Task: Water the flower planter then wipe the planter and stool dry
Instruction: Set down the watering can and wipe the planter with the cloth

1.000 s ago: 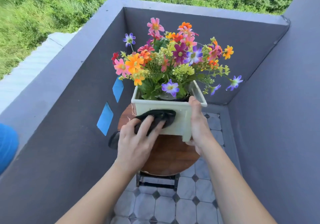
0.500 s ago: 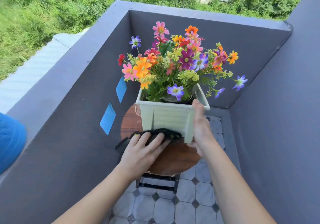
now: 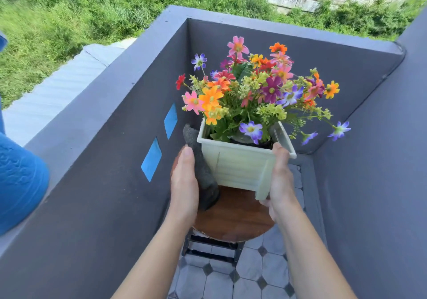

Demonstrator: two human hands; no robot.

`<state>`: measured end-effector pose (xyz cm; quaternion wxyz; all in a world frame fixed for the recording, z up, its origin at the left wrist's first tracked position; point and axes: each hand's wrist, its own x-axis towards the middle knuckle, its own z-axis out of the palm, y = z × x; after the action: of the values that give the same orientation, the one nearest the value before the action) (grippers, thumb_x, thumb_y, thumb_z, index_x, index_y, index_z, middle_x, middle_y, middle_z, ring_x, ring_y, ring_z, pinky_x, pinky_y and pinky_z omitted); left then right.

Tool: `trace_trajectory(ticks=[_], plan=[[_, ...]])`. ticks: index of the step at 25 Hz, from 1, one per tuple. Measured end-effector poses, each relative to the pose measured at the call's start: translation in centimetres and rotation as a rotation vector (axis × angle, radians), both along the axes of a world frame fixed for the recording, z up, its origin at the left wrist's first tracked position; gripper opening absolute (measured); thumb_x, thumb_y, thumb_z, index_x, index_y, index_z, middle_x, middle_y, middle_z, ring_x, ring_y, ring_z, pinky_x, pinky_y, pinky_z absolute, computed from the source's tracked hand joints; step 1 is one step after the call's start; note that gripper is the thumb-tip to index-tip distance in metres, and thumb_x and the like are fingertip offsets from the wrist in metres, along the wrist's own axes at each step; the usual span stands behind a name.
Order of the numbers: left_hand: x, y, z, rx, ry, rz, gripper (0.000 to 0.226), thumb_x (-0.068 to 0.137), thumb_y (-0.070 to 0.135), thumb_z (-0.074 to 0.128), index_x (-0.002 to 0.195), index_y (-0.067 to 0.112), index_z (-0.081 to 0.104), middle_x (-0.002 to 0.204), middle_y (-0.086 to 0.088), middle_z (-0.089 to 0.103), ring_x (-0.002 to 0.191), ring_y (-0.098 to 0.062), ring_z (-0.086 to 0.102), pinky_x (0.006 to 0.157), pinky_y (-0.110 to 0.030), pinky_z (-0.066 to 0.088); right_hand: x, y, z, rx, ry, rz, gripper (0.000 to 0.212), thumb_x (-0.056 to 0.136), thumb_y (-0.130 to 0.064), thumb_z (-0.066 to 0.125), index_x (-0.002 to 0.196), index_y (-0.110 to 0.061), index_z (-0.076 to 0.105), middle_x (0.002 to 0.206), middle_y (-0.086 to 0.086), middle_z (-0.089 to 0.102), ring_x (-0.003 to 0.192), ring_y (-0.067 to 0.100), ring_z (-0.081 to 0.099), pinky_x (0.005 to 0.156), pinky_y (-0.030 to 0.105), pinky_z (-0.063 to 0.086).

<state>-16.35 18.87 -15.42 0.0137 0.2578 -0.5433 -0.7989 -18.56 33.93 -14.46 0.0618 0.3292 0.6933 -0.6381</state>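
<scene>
The pale green flower planter is standing on the round wooden stool, the left hand pressing a dark cloth flat against its left wall while the right hand is grasping its right corner.

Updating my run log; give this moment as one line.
left hand presses cloth on planter side | right hand grips planter corner | stool under planter
</scene>
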Motion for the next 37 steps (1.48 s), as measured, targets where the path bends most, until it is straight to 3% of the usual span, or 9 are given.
trace_trajectory(ticks=[5,8,13,17,21,25,28,32,37], plan=[[-1.1,0.2,3.5,-0.209,0.101,-0.082,0.048,0.080,0.061,0.055,0.116,0.031,0.063,0.116,0.017,0.062,0.110,-0.006,0.057,0.101,-0.036,0.044,1.1,-2.5,2.6,0.077,0.081,-0.140,0.085,0.064,-0.086,0.043,0.124,-0.026,0.035,0.126,0.002,0.049,0.109,0.027,0.047,0.093,0.045,0.040],[-1.0,0.9,3.9,-0.361,0.127,-0.003,0.026,0.077,0.053,0.059,0.094,0.033,0.062,0.085,0.011,0.063,0.084,-0.017,0.060,0.087,-0.049,0.050,1.2,-4.6,3.1,0.124,0.118,-0.185,0.100,0.076,-0.065,0.064,0.145,-0.015,0.012,0.152,0.013,0.020,0.139,0.032,0.025,0.108,0.046,0.029],[-0.4,1.1,4.3,-0.399,0.081,0.036,0.042,0.068,0.057,0.056,0.104,0.035,0.060,0.098,0.000,0.070,0.100,-0.030,0.063,0.089,-0.057,0.049,-0.1,-6.2,4.6,0.048,0.108,-0.268,0.121,0.078,-0.036,0.073,0.148,-0.014,-0.022,0.161,0.006,-0.015,0.147,0.035,-0.018,0.115,0.047,0.013],[1.1,1.7,3.9,-0.460,0.217,-0.050,0.051,0.081,0.063,0.047,0.115,0.028,0.062,0.115,0.003,0.068,0.116,-0.018,0.058,0.100,-0.046,0.046,-1.2,-4.1,5.2,0.114,0.081,-0.291,0.109,0.073,-0.021,0.060,0.150,-0.012,-0.017,0.159,0.008,0.000,0.143,0.038,0.006,0.107,0.044,0.025],[1.4,2.9,4.1,-0.648,0.350,-0.069,0.032,0.096,0.030,0.047,0.126,0.028,0.059,0.115,0.022,0.059,0.110,0.012,0.049,0.097,-0.011,0.036,-2.5,-0.9,5.5,0.089,-0.011,-0.204,0.104,0.067,-0.021,0.050,0.152,-0.020,-0.010,0.154,0.005,0.017,0.133,0.037,0.031,0.101,0.046,0.037],[-0.8,2.1,3.1,-0.748,0.311,0.005,0.034,0.098,0.025,0.045,0.130,0.022,0.056,0.125,0.008,0.054,0.108,0.010,0.043,0.088,0.004,0.025,-2.2,1.5,5.2,-0.023,-0.002,-0.061,0.112,0.052,-0.024,0.042,0.150,-0.037,-0.010,0.119,0.000,0.025,0.094,0.028,0.044,0.059,0.031,0.036],[-0.1,3.6,2.9,-0.806,0.456,-0.027,0.030,0.097,0.024,0.046,0.125,0.031,0.056,0.118,0.001,0.049,0.101,0.019,0.041,0.090,0.000,0.029,-2.4,2.3,5.0,-0.042,0.001,-0.060,0.109,0.054,-0.025,0.041,0.148,-0.043,-0.010,0.115,0.001,0.022,0.078,0.023,0.041,0.054,0.030,0.034],[0.9,5.7,1.8,-0.980,0.664,-0.135,0.034,0.097,0.037,0.040,0.128,0.036,0.052,0.120,0.004,0.037,0.108,-0.013,0.044,0.098,-0.022,0.035,-2.6,3.7,4.5,-0.102,0.005,-0.065,0.095,0.056,-0.024,0.040,0.145,-0.039,0.012,0.100,0.005,0.043,0.081,0.030,0.045,0.054,0.032,0.037],[-1.8,5.4,0.7,-0.731,0.212,0.009,0.051,0.100,0.025,0.033,0.150,0.021,0.023,0.152,0.000,0.035,0.134,-0.022,0.032,0.111,-0.034,0.023,-3.2,4.1,3.5,-0.066,0.021,-0.044,0.101,0.062,-0.023,0.040,0.152,-0.037,-0.005,0.092,-0.003,0.043,0.076,0.028,0.048,0.057,0.034,0.040]])
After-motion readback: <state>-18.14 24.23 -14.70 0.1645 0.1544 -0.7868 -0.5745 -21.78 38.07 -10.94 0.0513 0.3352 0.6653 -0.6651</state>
